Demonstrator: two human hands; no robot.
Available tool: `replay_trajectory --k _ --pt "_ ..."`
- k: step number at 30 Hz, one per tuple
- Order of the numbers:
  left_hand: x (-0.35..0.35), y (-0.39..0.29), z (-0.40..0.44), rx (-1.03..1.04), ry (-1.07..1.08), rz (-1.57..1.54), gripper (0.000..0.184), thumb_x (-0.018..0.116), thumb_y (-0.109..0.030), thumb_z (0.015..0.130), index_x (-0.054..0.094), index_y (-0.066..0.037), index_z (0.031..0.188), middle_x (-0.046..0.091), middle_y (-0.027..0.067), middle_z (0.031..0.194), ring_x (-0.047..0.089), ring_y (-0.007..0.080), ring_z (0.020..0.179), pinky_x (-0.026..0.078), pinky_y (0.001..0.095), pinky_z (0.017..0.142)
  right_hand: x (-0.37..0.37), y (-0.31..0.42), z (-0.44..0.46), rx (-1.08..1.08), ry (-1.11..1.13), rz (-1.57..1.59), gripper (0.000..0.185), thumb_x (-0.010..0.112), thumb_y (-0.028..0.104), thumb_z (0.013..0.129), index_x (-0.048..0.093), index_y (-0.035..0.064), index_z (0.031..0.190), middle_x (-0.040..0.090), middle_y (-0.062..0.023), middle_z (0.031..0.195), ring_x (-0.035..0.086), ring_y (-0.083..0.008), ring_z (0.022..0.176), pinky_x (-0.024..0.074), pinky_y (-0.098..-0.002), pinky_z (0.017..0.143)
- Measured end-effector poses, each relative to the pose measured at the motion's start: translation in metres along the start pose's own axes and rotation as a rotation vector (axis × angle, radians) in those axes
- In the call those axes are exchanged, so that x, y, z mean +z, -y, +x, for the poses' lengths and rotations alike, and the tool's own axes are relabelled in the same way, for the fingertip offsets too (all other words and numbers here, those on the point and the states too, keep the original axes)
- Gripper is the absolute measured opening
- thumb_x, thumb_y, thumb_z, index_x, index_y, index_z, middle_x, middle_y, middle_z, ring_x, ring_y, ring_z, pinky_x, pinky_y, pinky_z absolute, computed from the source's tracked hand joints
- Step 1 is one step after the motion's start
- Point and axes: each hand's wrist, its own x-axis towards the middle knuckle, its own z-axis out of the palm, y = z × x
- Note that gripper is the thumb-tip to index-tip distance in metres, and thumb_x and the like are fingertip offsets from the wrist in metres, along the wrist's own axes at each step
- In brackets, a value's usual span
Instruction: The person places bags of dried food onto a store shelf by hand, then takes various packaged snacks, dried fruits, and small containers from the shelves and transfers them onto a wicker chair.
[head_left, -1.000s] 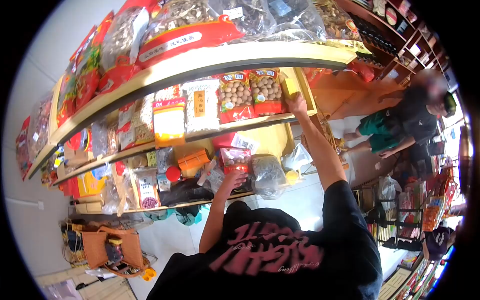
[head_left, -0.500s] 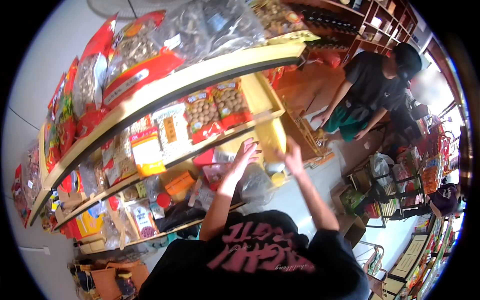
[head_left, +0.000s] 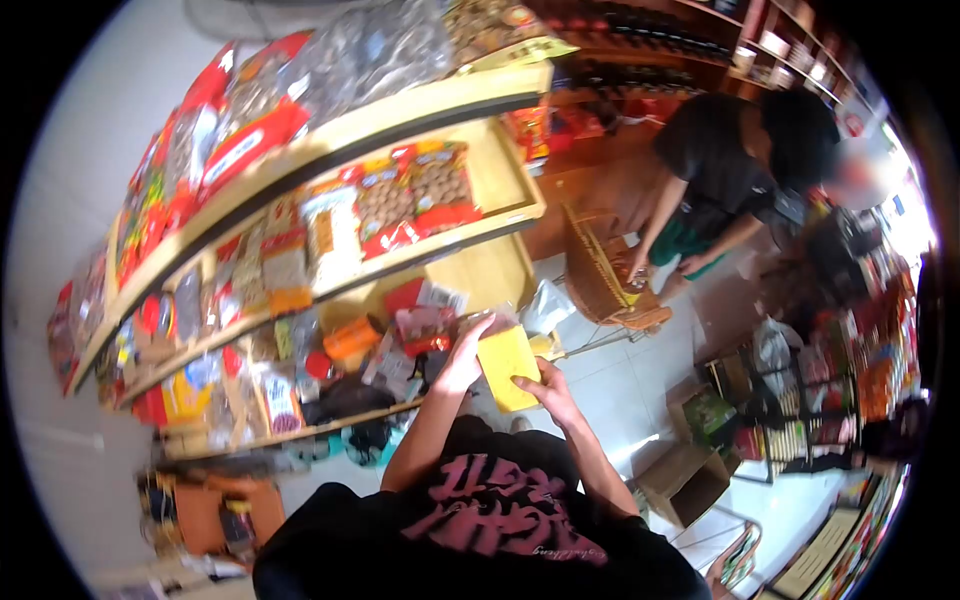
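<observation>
Flat, rectangular yellow packet (head_left: 508,368) held beside wooden shelf (head_left: 497,272).
It is clamped by the right hand (head_left: 553,393), edge met by straight-fingered left hand (head_left: 462,358).

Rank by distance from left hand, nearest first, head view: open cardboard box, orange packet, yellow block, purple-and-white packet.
From the left hand:
1. Yellow block: touching, just right of it.
2. Orange packet: left, among the shelved goods.
3. Purple-and-white packet: farther left.
4. Open cardboard box: far right, on the floor.
</observation>
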Motion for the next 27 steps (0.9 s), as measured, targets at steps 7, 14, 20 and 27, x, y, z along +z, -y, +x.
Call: replay_trajectory --k 7,14,20,27 --pt "-0.055 0.039 -0.107 0.234 -0.428 -0.195 0.020 0.054 -0.023 0.087 0.059 -0.005 0.093 0.063 0.0069 0.089 0.060 0.0196 0.084 0.047 0.0323 0.077 0.034 -0.041 -0.014 0.222 0.352 -0.084 0.037 0.064 0.017 0.076 0.055 -0.0032 0.105 0.061 -0.0069 0.094 0.057 -0.0131 0.084 0.0444 -0.0256 0.076" --pt "-0.111 0.052 -0.231 0.509 -0.678 -0.298 0.023 0.055 -0.026 0.087 0.058 -0.004 0.091 0.061 0.0063 0.085 0.059 0.0191 0.084 0.048 0.0323 0.075 0.121 -0.091 -0.038 0.385 0.634 -0.271 0.037 0.067 0.020 0.073 0.057 -0.0023 0.101 0.061 -0.0068 0.089 0.056 -0.0126 0.082 0.0442 -0.0258 0.072" --pt "-0.145 0.048 -0.331 0.622 -0.752 -0.347 0.030 0.053 -0.031 0.088 0.059 -0.001 0.088 0.060 0.0053 0.082 0.058 0.0175 0.079 0.047 0.0298 0.073 0.204 -0.119 -0.073 0.368 0.758 -0.356 0.039 0.069 0.020 0.071 0.055 -0.0035 0.100 0.061 -0.0090 0.088 0.059 -0.0150 0.079 0.0459 -0.0268 0.070" --pt "-0.225 0.055 -0.459 0.819 -0.830 -0.301 0.039 0.050 -0.036 0.089 0.061 0.002 0.089 0.063 0.0124 0.085 0.062 0.0199 0.078 0.049 0.0298 0.071 0.331 -0.170 -0.132 0.553 0.838 -0.302 0.037 0.065 0.017 0.074 0.056 -0.0005 0.105 0.061 -0.0073 0.094 0.059 -0.0151 0.085 0.0459 -0.0267 0.076"
